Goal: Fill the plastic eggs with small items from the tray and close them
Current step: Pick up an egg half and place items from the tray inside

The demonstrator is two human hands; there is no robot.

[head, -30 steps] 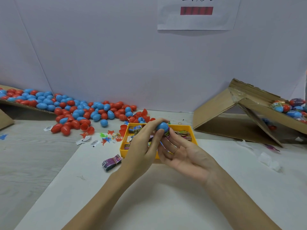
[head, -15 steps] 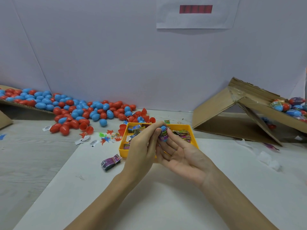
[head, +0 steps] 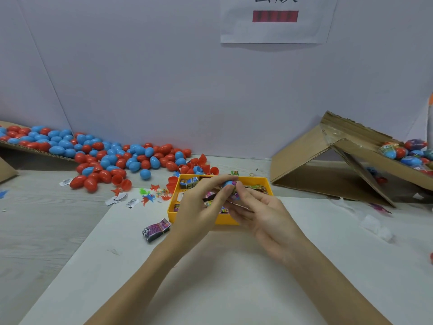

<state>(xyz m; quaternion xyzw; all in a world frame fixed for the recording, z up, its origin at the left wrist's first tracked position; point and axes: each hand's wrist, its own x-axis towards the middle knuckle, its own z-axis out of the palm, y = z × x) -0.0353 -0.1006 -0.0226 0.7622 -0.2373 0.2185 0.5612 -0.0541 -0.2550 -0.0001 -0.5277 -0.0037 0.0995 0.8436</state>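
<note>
My left hand point(head: 199, 207) and right hand point(head: 262, 214) now pinch the blue egg point(head: 227, 184) lower over the tray point(head: 225, 221), pressing it closed

A smooth, glossy blue plastic egg point(head: 227, 183) is pinched by the left hand point(head: 199, 205), with a printed, shiny paper wrapper point(head: 235, 192) against it at the fingers of the right hand point(head: 264, 221). Beneath both hands, a yellow tray point(head: 226, 220) of smooth matt plastic is seen. Left of the left hand, glossy red and blue plastic eggs point(head: 105, 158) are heaped. Right of the right hand, rough brown corrugated cardboard point(head: 328, 160) is propped. Under the forearms, a matt white sheet point(head: 234, 289) is spread.
</note>
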